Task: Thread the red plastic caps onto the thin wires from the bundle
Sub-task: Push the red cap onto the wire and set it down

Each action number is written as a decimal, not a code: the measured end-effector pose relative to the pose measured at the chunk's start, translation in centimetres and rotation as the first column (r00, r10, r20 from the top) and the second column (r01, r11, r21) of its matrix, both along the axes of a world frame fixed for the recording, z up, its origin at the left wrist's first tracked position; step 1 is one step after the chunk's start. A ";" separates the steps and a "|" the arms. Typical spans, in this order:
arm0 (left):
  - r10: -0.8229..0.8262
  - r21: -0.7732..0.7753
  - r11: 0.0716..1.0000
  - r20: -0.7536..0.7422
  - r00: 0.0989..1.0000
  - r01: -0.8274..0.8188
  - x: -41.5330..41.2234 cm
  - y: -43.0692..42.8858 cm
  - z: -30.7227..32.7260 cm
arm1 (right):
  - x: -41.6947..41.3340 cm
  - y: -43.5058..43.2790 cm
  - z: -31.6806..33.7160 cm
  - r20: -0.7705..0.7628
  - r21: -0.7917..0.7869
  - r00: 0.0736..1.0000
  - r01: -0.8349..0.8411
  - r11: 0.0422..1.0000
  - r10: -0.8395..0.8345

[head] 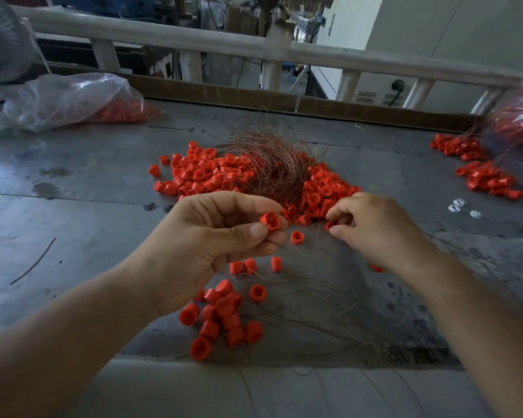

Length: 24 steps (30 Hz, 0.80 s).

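Observation:
My left hand (212,236) pinches one red cap (269,221) between thumb and fingertips, held above the metal table (88,182). My right hand (372,227) curls its fingers around another red cap (329,226) at the near edge of the big cap pile (212,173). A curved bundle of thin coppery wires (272,164) lies on top of that pile. A thin wire (316,245) runs down between my hands. Near the table's front edge, a cluster of caps (221,318) sits on loose wires (314,321) that fan out to the right.
A clear plastic bag (67,98) with red caps lies at the back left. More caps (486,179) and another bag (520,128) sit at the right edge, with small white pieces (462,208) nearby. A railing (254,46) runs behind the table. One stray dark wire (34,262) lies at left.

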<state>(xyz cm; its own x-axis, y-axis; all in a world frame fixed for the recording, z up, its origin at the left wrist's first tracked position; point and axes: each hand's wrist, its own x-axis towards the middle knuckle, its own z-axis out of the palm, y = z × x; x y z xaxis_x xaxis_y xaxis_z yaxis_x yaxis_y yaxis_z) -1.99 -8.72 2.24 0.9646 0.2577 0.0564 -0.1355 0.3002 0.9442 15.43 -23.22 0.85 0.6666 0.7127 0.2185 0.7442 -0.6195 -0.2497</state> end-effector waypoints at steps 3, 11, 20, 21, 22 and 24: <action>-0.001 0.008 1.000 -0.003 1.000 0.001 0.0 0.0 0.0 | 0.0 0.1 -0.1 0.006 -0.037 1.000 -0.008 0.999 0.008; 0.018 0.047 0.999 -0.018 1.000 -0.017 0.1 0.0 0.0 | -1.0 0.0 1.2 -0.234 0.275 0.968 -0.020 0.961 0.087; 0.036 0.124 0.992 -0.036 0.999 -0.031 0.0 -0.1 -0.3 | -4.6 0.4 2.8 -0.548 0.591 0.695 -0.072 0.803 0.466; 0.038 0.131 0.991 -0.036 0.999 -0.033 0.0 -0.1 -0.3 | -4.8 0.3 2.8 -0.561 0.598 0.678 -0.064 0.799 0.475; 0.039 0.142 0.989 -0.035 0.999 -0.033 0.0 -0.1 -0.3 | -4.9 0.2 2.8 -0.566 0.600 0.673 -0.059 0.798 0.476; 0.040 0.168 0.985 -0.036 0.999 -0.033 0.0 -0.1 -0.3 | -5.1 0.2 2.8 -0.556 0.603 0.677 -0.070 0.794 0.482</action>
<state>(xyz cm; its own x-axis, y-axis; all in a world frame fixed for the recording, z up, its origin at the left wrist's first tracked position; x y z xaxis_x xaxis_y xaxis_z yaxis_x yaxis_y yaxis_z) -1.94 -8.86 1.89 0.9570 0.2829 0.0640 -0.1051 0.1327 0.9856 10.35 -23.06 3.65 0.5613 0.8068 0.1845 0.3649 -0.0411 -0.9301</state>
